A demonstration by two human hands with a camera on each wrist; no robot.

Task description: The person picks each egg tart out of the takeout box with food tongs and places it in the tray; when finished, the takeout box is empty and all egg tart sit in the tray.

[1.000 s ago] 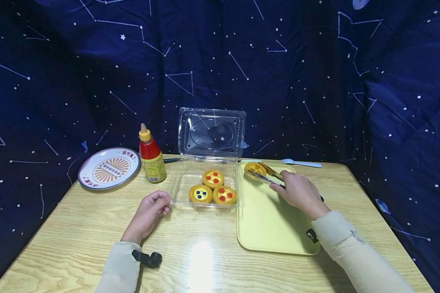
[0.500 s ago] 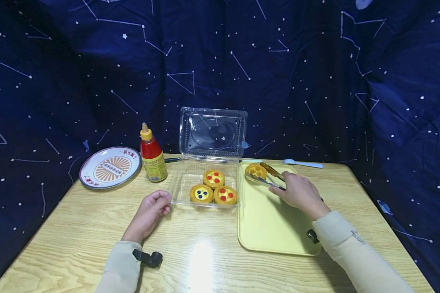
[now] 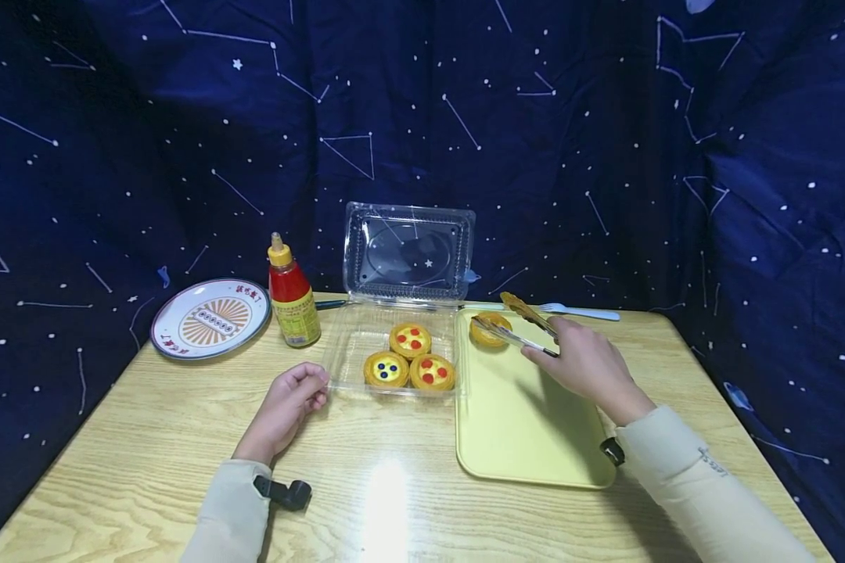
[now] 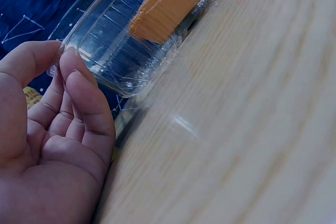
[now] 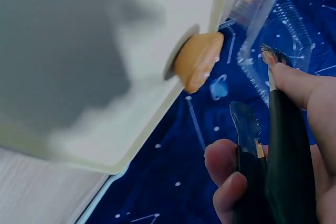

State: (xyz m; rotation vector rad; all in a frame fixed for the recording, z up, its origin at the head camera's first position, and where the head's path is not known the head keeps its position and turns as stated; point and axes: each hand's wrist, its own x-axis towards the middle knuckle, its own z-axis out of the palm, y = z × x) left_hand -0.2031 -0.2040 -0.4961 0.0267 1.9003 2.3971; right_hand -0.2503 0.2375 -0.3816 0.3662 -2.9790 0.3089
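Observation:
In the head view, a clear plastic clamshell box [image 3: 345,344] stands at the middle, its lid [image 3: 366,274] raised at the back. Inside are two tarts with red dots [image 3: 432,374] and one with blue dots [image 3: 386,370]. My left hand [image 3: 285,410] pinches the box's front left corner between thumb and fingers. My right hand [image 3: 595,363] grips a pair of tongs [image 3: 531,316] with dark handles, their arms spread. Below the tongs, another tart [image 3: 487,338] sits on the yellow tray [image 3: 528,446]; the right wrist view shows this tart [image 5: 199,61] apart from the tongs.
A patterned plate [image 3: 183,344] leans at the back left beside a red sauce bottle [image 3: 292,289] with a yellow cap. A pale blue fork [image 3: 584,313] lies behind the tray. Dark blue star-printed cloth [image 3: 422,141] hangs along the table's back edge.
The tongs have lifted off the tart on the tray and spread wider, as my right hand shifted up and slightly right. My left hand has stayed at the box corner.

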